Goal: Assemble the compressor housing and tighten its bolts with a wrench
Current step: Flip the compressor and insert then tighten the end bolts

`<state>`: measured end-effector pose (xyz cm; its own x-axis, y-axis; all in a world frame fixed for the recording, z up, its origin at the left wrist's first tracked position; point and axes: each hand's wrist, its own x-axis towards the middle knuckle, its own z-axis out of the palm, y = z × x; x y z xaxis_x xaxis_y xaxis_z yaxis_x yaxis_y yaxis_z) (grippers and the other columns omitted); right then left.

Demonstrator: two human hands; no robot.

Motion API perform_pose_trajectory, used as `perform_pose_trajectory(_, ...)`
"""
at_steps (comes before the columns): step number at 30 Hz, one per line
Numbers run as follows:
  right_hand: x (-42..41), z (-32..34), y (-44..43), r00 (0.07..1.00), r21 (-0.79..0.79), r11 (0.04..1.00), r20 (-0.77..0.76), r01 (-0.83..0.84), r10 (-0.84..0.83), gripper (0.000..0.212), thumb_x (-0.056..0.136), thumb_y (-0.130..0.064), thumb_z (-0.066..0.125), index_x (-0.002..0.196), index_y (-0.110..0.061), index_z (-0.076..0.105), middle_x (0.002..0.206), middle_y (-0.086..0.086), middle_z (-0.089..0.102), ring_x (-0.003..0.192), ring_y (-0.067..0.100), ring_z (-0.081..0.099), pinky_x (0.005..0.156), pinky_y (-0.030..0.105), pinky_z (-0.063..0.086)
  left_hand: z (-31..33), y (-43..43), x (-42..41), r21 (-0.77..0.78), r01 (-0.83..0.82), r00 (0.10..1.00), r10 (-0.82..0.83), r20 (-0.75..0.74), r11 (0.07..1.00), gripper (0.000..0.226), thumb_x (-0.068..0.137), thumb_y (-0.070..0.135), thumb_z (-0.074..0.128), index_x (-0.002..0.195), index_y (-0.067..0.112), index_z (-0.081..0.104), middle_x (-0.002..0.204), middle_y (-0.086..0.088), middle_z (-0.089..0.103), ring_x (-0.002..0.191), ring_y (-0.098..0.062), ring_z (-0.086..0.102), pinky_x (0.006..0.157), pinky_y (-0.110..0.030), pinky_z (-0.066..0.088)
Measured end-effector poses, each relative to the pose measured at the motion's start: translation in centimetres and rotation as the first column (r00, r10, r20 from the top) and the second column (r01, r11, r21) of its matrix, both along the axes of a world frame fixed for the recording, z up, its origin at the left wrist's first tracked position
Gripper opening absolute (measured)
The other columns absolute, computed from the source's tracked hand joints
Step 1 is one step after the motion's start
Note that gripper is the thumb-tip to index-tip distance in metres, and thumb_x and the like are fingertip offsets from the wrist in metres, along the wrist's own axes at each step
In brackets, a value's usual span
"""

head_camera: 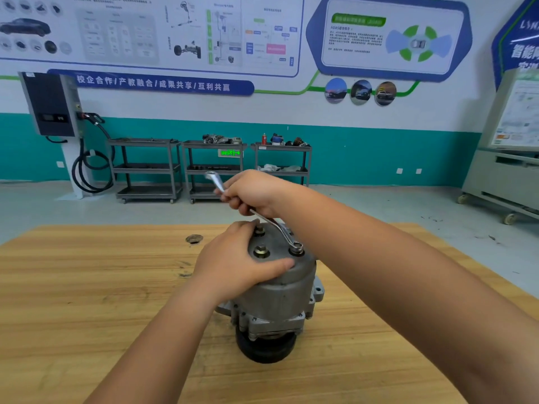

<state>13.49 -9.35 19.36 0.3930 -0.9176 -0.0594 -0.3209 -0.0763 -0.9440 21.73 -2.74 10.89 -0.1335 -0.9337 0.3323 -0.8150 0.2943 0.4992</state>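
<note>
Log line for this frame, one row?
right hand: grips wrench, ring on bolt | left hand: holds compressor housing | on wooden table

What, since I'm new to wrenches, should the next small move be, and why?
Probably swing the wrench handle with the right hand to turn the bolt: its ring end sits on that bolt, and the left hand steadies the compressor housing.
</note>
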Motion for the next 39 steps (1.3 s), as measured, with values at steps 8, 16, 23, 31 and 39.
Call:
perform_pose_trajectory(8, -4.5, -1.8, -2.1, 0.720, 0.407, 0.878, 0.528, 0.251, -0.450, 0.028, 0.099, -0.003, 0.028, 0.079, -0.007, 0.047, 0.063, 0.000, 0.035, 0.041, 0.005, 0.028, 0.031, 0.011, 0.021, -0.3, -0.3, -0.1, -0.009, 0.029, 1.000, -0.028, 0.010, 1.000, 0.106, 0.059, 0.082, 0.056, 0.147, 0.029, 0.029, 0.142, 0.012, 0.040, 0.126, -0.014, 0.042, 0.084, -0.027, 0.034)
perform_pose_trajectory(16, -5.3, -2.1, -1.8, 0.479, 0.442, 0.869, 0.727, 0.222, -0.492, 0.022, 0.099, -0.005, 0.030, 0.107, -0.011, 0.049, 0.062, -0.001, 0.030, 0.024, 0.004, 0.027, 0.028, 0.011, 0.019, -0.5, -0.4, 0.0, -0.021, 0.026, 1.000, -0.026, 0.004, 0.999, 0.109, 0.053, 0.083, 0.047, 0.147, 0.029, 0.030, 0.142, 0.012, 0.041, 0.126, -0.013, 0.042, 0.088, -0.029, 0.036)
perform_pose_trajectory(23, -8.4, -4.1, -1.7, 0.386, 0.323, 0.873, 0.801, 0.366, -0.458, 0.022, 0.098, 0.000, 0.026, 0.092, -0.011, 0.044, 0.064, 0.001, 0.032, 0.034, 0.004, 0.031, 0.032, 0.014, 0.029, -0.6, -0.5, 0.0, -0.027, 0.014, 1.000, -0.014, 0.023, 1.000, 0.111, 0.050, 0.085, 0.042, 0.146, 0.030, 0.030, 0.142, 0.012, 0.041, 0.126, -0.014, 0.042, 0.084, -0.027, 0.031)
perform_pose_trajectory(31, -12.2, -7.1, 3.0, 0.093, 0.150, 0.766, 0.960, 0.625, -0.264, 0.021, 0.095, -0.001, 0.027, 0.086, -0.018, 0.034, 0.054, -0.003, 0.035, 0.039, 0.008, 0.034, 0.041, 0.018, 0.036, -0.6, -0.5, -0.1, -0.024, 0.025, 1.000, -0.024, 0.009, 0.999, 0.105, 0.059, 0.084, 0.052, 0.147, 0.029, 0.030, 0.144, 0.010, 0.040, 0.128, -0.016, 0.042, 0.088, -0.031, 0.035)
perform_pose_trajectory(39, -9.1, -11.0, 12.1, 0.394, -0.491, 0.447, 0.870, 0.748, 0.295, 0.006, 0.092, -0.027, 0.053, 0.096, -0.032, 0.052, 0.063, -0.001, 0.045, 0.056, 0.018, 0.039, 0.068, 0.032, 0.046, -0.5, -0.5, -0.2, 0.001, 0.008, 0.999, -0.008, 0.032, 1.000, 0.114, 0.049, 0.087, 0.041, 0.147, 0.031, 0.028, 0.145, 0.012, 0.038, 0.129, -0.015, 0.041, 0.095, -0.034, 0.037)
